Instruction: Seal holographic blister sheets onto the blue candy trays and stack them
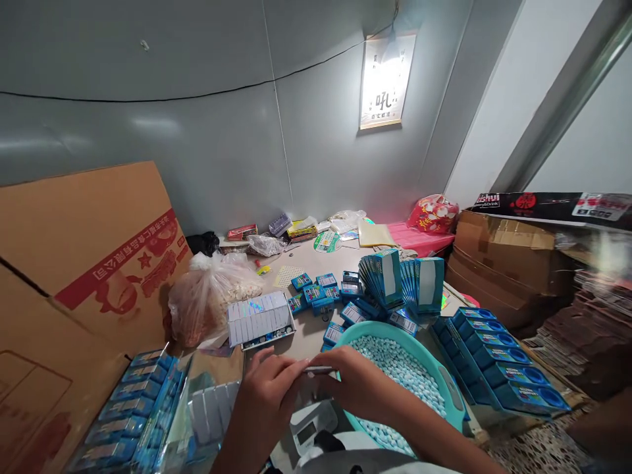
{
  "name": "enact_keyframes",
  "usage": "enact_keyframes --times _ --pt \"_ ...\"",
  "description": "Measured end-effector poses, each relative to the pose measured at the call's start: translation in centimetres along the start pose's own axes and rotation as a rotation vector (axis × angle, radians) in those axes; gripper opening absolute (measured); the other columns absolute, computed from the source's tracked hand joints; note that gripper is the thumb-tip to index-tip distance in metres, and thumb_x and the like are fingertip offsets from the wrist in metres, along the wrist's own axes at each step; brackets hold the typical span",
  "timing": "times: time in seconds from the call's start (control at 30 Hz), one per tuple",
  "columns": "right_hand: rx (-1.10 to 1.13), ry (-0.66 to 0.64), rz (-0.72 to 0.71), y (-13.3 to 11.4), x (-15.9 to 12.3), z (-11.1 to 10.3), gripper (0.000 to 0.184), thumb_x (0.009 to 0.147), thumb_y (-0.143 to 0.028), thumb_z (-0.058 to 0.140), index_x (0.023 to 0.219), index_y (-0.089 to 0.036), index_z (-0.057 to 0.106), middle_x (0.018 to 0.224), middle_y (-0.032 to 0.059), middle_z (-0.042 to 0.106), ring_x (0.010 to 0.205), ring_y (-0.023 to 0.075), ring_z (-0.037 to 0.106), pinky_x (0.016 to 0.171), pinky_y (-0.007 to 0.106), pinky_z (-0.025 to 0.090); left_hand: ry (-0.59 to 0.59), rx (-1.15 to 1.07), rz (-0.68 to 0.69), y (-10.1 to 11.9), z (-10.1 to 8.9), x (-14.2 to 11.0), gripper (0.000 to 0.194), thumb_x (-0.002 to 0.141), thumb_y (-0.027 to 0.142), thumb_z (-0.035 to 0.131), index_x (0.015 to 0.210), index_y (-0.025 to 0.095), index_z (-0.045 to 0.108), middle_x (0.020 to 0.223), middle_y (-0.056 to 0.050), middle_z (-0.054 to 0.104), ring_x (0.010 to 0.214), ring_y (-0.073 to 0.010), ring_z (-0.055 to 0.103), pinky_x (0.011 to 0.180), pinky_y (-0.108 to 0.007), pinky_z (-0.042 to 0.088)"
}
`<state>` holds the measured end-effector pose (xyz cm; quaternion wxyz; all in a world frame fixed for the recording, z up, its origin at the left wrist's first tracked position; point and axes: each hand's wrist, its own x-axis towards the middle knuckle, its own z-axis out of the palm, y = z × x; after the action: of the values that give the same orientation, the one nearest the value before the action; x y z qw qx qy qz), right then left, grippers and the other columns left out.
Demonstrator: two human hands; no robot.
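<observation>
My left hand [271, 382] and my right hand [348, 375] meet near the front of the table, fingers bent. Between them they pinch a thin, pale flat piece [316, 370], mostly hidden by the fingers. Right beside my right hand is a turquoise basin [451, 388] filled with small pale-blue and white pellets [395, 362]. Below both hands sits a small white digital scale [312, 424]. Close to my left hand, a row of white boxes [210, 411] stands in front, and an open carton of white boxes [261, 316] lies just beyond.
Small blue boxes [316, 293] and fanned blue cartons [388, 276] lie past the basin. Blue trays of packs stand at right [503, 362] and left [131, 401]. A big cardboard box [89, 276] flanks the left, next to a tied plastic bag [217, 296].
</observation>
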<state>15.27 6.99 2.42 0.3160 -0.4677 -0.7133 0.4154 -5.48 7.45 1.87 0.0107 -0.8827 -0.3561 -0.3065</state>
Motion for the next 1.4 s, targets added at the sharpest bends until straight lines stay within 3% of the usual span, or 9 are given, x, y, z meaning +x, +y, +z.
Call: enact_keyframes --times 0.13,0.3,0.43,0.6,0.77,0.9,1.03,1.2,1.4 --pt "-0.014 -0.01 -0.006 -0.5 -0.6 0.4 0.024 0.085 -0.015 0.053 0.089 -0.022 0.075 0.079 0.0015 0.074 0.07 0.0154 0.061 0.063 0.024 0.041 0.02 0.003 -0.01 -0.6 -0.9 -0.8 0.029 0.091 0.018 0.056 0.117 0.027 0.065 0.094 -0.003 0.074 0.083 -0.0172 0.069 0.089 -0.038 0.053" --pt "0.015 -0.011 0.062 -0.8 -0.8 1.4 0.023 0.083 -0.016 0.055 0.092 -0.023 0.075 0.081 0.0008 0.074 0.068 0.0144 0.061 0.06 0.023 0.039 -0.012 0.006 -0.076 0.3 -2.0 -1.0 0.043 0.089 0.023 0.06 0.131 0.028 0.057 0.101 -0.007 0.072 0.092 -0.0219 0.068 0.093 -0.044 0.053" --pt "-0.056 0.018 0.065 -1.4 -0.7 1.6 0.019 0.081 -0.016 0.057 0.089 -0.022 0.073 0.079 0.0007 0.074 0.069 0.0145 0.062 0.059 0.023 0.038 0.032 -0.021 0.009 0.7 -2.1 -1.3 0.035 0.09 0.018 0.057 0.123 0.03 0.062 0.099 -0.005 0.071 0.088 -0.0189 0.066 0.09 -0.039 0.055" --pt "-0.122 -0.031 0.073 -2.1 -1.3 1.6 0.017 0.083 -0.016 0.055 0.089 -0.022 0.07 0.082 0.0016 0.073 0.073 0.0149 0.061 0.061 0.023 0.036 0.057 -0.041 -0.067 0.4 -2.0 -2.0 0.021 0.088 0.018 0.057 0.105 0.026 0.068 0.105 -0.007 0.068 0.094 -0.0197 0.064 0.078 -0.032 0.057" --pt "-0.073 -0.034 0.022 -2.1 -1.9 1.6 0.017 0.09 -0.021 0.052 0.095 -0.023 0.068 0.087 0.0017 0.073 0.076 0.0148 0.061 0.062 0.022 0.038 0.099 0.01 -0.048 0.5 -2.3 -2.1 0.02 0.088 0.019 0.059 0.105 0.026 0.067 0.105 -0.006 0.069 0.098 -0.0213 0.063 0.089 -0.039 0.053" --pt "-0.019 0.011 -0.006 -1.8 -1.8 1.8 0.015 0.092 -0.025 0.053 0.093 -0.022 0.068 0.085 0.0003 0.073 0.074 0.0137 0.062 0.065 0.022 0.04 0.151 0.118 0.024 0.8 -2.4 -2.3 0.03 0.089 0.015 0.058 0.116 0.028 0.065 0.105 -0.003 0.072 0.103 -0.0215 0.062 0.109 -0.048 0.036" --pt "0.105 0.049 -0.022 -1.4 -1.7 2.2 0.017 0.092 -0.024 0.055 0.098 -0.023 0.07 0.089 -0.0008 0.075 0.077 0.0136 0.065 0.068 0.022 0.043 0.204 0.198 0.093 0.9 -2.4 -2.8 0.034 0.089 0.015 0.059 0.121 0.026 0.064 0.107 -0.002 0.074 0.106 -0.0215 0.061 0.115 -0.048 0.028" --pt "0.199 0.068 -0.005 -1.1 -1.8 2.6 0.018 0.09 -0.022 0.054 0.096 -0.021 0.071 0.086 0.001 0.074 0.077 0.0147 0.065 0.069 0.022 0.046 0.273 0.199 0.129 1.1 -1.8 -2.9 0.034 0.088 0.012 0.062 0.119 0.024 0.067 0.105 -0.001 0.075 0.106 -0.0181 0.062 0.116 -0.042 0.03" --pt "0.368 0.094 0.007 -0.6 -1.9 3.1 0.02 0.084 -0.014 0.052 0.092 -0.019 0.07 0.087 0.0028 0.074 0.082 0.0163 0.066 0.074 0.024 0.049 0.388 0.277 0.147 1.3 -0.3 -3.2 0.033 0.082 0.016 0.072 0.114 0.022 0.069 0.099 -0.003 0.074 0.104 -0.0199 0.065 0.112 -0.043 0.04"
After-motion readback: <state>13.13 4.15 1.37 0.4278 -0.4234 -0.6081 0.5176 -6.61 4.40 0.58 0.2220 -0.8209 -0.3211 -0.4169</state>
